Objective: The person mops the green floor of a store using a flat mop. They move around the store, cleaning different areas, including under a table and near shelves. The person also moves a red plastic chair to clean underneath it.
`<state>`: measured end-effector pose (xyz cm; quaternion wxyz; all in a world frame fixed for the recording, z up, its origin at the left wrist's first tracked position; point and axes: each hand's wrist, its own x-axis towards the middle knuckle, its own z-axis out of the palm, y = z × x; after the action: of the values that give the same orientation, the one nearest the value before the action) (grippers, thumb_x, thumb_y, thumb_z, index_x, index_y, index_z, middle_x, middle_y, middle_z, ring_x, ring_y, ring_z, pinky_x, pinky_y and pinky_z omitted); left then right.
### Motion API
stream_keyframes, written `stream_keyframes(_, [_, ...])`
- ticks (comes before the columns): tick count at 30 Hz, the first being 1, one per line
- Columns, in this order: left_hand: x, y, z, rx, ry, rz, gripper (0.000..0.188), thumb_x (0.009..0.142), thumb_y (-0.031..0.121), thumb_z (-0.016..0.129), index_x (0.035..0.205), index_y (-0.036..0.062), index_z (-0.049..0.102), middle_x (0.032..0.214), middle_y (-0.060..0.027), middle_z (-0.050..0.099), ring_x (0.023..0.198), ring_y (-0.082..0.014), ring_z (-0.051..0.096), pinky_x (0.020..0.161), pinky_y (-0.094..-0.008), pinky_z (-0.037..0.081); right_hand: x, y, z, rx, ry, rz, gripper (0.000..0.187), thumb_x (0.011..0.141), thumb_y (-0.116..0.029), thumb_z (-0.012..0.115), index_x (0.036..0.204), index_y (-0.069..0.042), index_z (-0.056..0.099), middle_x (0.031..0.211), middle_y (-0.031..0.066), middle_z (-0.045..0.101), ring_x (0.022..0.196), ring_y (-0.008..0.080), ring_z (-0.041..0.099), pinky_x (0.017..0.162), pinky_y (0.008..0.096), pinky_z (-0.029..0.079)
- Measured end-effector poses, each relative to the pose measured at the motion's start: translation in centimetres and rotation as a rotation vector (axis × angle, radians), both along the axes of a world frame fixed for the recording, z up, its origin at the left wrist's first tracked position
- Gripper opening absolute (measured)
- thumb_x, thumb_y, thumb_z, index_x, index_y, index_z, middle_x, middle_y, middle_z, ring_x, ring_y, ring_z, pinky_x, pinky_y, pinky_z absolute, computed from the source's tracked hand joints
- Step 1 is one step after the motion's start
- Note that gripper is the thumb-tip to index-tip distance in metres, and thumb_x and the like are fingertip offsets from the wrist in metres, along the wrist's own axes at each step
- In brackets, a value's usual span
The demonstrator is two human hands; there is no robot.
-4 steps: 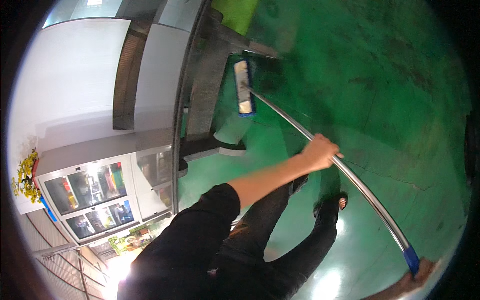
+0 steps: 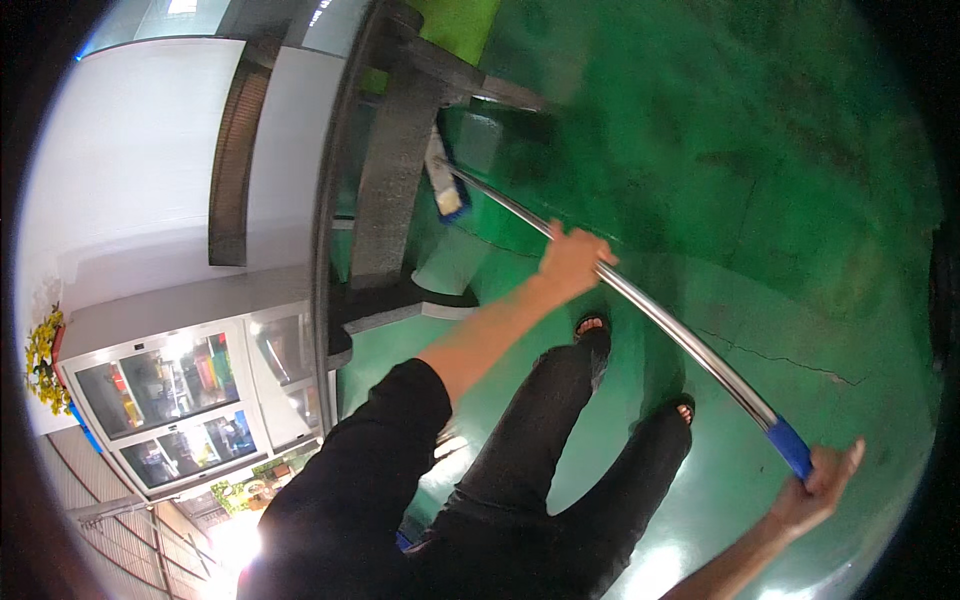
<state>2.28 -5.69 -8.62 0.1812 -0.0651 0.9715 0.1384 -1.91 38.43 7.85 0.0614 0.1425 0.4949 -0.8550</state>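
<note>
- Flat mop [image 2: 680,334]: shiny tubular metal pole [image 2: 725,378]; oblong mop head [image 2: 446,182], half past 11, beside a speckled grey slab [image 2: 392,190].
- Left hand [image 2: 577,262], 2 o'clock: curled closed round the pole.
- Right hand [image 2: 818,488], 4 o'clock: loosely wrapped round the blue grip [image 2: 789,447].
- Floor [image 2: 800,270]: glossy, cracked green.

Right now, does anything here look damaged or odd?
Yes: to the right of the pole, the green floor has a crack, a thin, jagged, dark line that looks like damage. The pole looks bent too, though that is probably just the wide-angle view.
</note>
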Motion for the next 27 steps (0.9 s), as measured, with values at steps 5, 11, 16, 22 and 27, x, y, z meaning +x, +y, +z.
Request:
stream_keyframes(5, [0.8,-14.8,-8.3,-0.427,0.13,0.238,0.024,0.081,0.02,0.058,0.104,0.027,0.062,0.12,-0.0031,0.05,0.123,-0.0285,0.037,0.095,-0.0726,0.015,-0.5,-17.1,-12.8,-0.137,0.016,0.099,0.017,0.094,-0.018,0.045,0.105,-0.006,0.047,0.057,-0.0049,0.025,0.054,0.0068,0.032,0.079,0.0304,0.04])
stream_keyframes(11, [2.6,-17.9,-14.5,-0.374,0.048,0.402,0.039,0.083,0.018,0.059,0.12,0.0257,0.052,0.129,-0.0063,0.046,0.128,-0.038,0.032,0.099,-0.064,0.023,3.7,-19.5,-21.0,-0.226,-0.096,0.219,0.01,0.092,-0.015,0.046,0.099,-0.007,0.046,0.055,-0.006,0.025,0.053,0.0065,0.031,0.09,0.0343,0.036])
stream_keyframes(16, [5.1,-13.0,-17.7,-0.359,0.162,0.261,0.046,0.075,0.013,0.063,0.119,0.0194,0.053,0.11,-0.0083,0.06,0.126,-0.043,0.032,0.098,-0.0587,0.031,7.5,-12.0,-23.9,-0.223,-0.247,0.274,0.007,0.093,-0.014,0.045,0.096,-0.009,0.047,0.056,-0.0048,0.027,0.052,0.0077,0.03,0.093,0.0337,0.036])
stream_keyframes(22, [4.3,-2.5,-14.2,-0.249,0.013,0.13,0.056,0.075,0.026,0.065,0.126,0.0188,0.044,0.102,-0.0126,0.06,0.121,-0.0393,0.038,0.097,-0.0682,0.024,7.6,-3.6,-18.7,0.22,-0.086,0.427,0.04,0.083,-0.021,0.062,0.117,-0.002,0.05,0.094,0.0089,0.053,0.084,0.0178,0.051,0.079,0.0301,0.042])
stream_keyframes(27, [4.8,-3.1,-14.2,-0.242,0.146,0.176,0.041,0.073,0.032,0.066,0.106,0.0104,0.054,0.098,-0.0099,0.059,0.115,-0.0342,0.043,0.096,-0.0688,0.023,3.6,-1.6,-17.8,1.068,0.19,1.402,0.027,0.088,-0.015,0.054,0.109,0.002,0.057,0.076,0.008,0.058,0.077,0.0173,0.054,0.064,0.0357,0.047])
